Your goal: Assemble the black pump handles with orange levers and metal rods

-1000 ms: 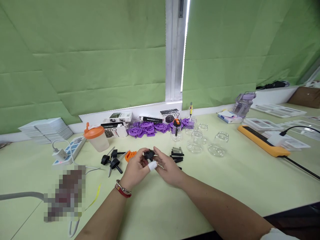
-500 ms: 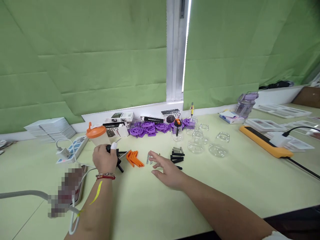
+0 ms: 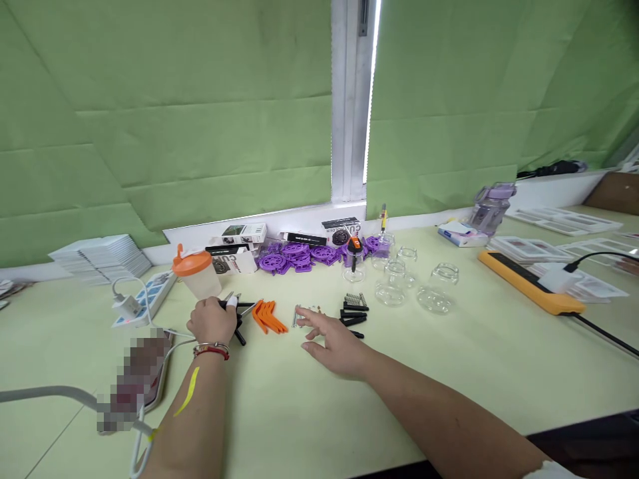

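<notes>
My left hand [image 3: 213,320] is curled low over a small group of black plastic parts [image 3: 240,336], its fingertips partly hidden; its grip appears closed on one of them. White tape wraps one of its fingers. Just right of that group lie several orange levers [image 3: 269,317]. My right hand [image 3: 333,340] hovers palm down, fingers spread and holding nothing. Beneath and beside its fingertips are thin metal pins [image 3: 297,315]. Black rods [image 3: 353,314] and small coil springs [image 3: 352,299] lie behind and to the right of that hand.
Purple plastic parts [image 3: 297,256] pile up along the wall near printed boxes [image 3: 234,262]. An orange-lidded cup [image 3: 202,281] and a white power strip [image 3: 152,296] stand left. Clear jars [image 3: 434,296] and an orange power strip [image 3: 532,283] are right. A phone [image 3: 157,386] lies front left.
My left hand has lowered towards the table among the black parts, its wrist turning slightly. My right hand has hardly moved and stays spread.
</notes>
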Motion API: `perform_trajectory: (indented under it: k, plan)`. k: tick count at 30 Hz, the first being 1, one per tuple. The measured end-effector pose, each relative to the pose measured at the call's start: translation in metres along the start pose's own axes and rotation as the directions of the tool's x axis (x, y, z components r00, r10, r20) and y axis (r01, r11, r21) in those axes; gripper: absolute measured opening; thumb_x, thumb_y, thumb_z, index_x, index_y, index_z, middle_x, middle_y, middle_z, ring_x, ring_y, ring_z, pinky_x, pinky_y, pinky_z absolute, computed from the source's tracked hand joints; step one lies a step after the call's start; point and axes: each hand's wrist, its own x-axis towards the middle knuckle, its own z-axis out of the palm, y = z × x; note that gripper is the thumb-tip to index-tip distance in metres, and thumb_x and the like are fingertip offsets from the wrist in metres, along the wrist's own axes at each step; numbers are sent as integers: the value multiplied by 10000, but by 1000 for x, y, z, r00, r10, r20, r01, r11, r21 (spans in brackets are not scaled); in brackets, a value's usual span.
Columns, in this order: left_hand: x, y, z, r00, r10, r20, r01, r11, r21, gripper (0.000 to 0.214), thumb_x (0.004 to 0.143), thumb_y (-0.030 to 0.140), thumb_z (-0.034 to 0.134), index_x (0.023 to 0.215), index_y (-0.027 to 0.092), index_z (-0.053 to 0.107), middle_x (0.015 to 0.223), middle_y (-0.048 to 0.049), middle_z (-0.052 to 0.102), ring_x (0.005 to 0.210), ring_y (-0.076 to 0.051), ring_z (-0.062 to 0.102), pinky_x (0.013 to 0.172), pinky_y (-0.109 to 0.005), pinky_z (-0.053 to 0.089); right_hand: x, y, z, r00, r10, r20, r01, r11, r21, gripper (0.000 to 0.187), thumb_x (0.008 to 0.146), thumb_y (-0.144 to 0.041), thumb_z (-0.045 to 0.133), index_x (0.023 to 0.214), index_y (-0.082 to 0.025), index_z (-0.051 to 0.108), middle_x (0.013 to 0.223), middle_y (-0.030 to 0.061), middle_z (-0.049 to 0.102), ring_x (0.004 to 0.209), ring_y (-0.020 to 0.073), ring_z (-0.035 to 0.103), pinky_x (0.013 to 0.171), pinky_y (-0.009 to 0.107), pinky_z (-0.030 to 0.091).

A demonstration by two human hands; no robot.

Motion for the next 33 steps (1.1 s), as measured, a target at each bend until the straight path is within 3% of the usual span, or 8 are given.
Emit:
perform_trajectory:
  k: [5,9,14,18,21,26,29,33]
  plan:
    - [-4,3,-5,999,15,-33,-16,999,-34,451,777,424,490,1073,105,609,1123,-226,586,1026,-394,524,818,-492,387,0,1,1,1000,-12,-15,12,1000,5,632,845,-258,547,1429,-304,312,1324,109,517,985,198,575,661,294,471]
    - [-11,14,-11,974,125,-190,-143,986,-81,379,823,383,449,1051,113,587,1106,-200,593,1030,-355,517,845,-474,361,0,0,0,1000,-15,-17,15,1000,-9,617,848,-266,544,1423,-301,321,1314,110,523,988,196,576,660,293,473]
    - [-36,36,-19,838,406,-365,-487,858,-164,218,877,325,406,805,180,551,886,-102,634,889,-255,544,851,-395,330,1,-1,-1,998,-26,-49,25,999,-25,593,845,-242,543,1405,-274,350,1266,114,551,939,184,591,675,299,480]
    - [-62,52,-26,744,532,-404,-644,731,-224,215,888,305,429,725,201,521,681,-37,570,710,-200,520,799,-350,339,3,-1,-1,996,-52,-75,50,998,-31,572,828,-213,564,1373,-246,393,1228,120,572,887,170,605,728,324,491]
    - [-77,60,-30,709,602,-369,-704,636,-316,261,880,280,448,630,212,472,575,3,497,606,-168,472,757,-330,346,6,1,0,988,-99,-119,101,995,7,517,831,-229,571,1331,-230,442,1172,108,600,859,155,611,776,336,491]
    - [-95,71,-34,757,619,-209,-612,561,-557,361,870,306,434,530,214,357,502,28,370,531,-144,376,653,-298,346,11,3,-4,943,-149,-297,184,979,91,294,873,-331,528,1115,-179,597,1020,83,639,847,152,591,745,305,488]
    - [-104,77,-36,802,596,23,-379,538,-753,388,870,396,419,534,213,357,502,34,352,511,-131,351,544,-266,312,12,0,-9,923,-159,-351,206,973,103,276,881,-372,516,1031,-176,638,931,67,641,785,143,580,704,292,480]
    - [-112,84,-37,771,583,255,-100,507,-856,422,826,493,457,529,207,364,485,48,319,481,-108,295,478,-244,255,12,-2,-12,918,-170,-357,225,967,119,265,869,-374,533,983,-175,666,893,63,636,782,147,582,709,296,481]
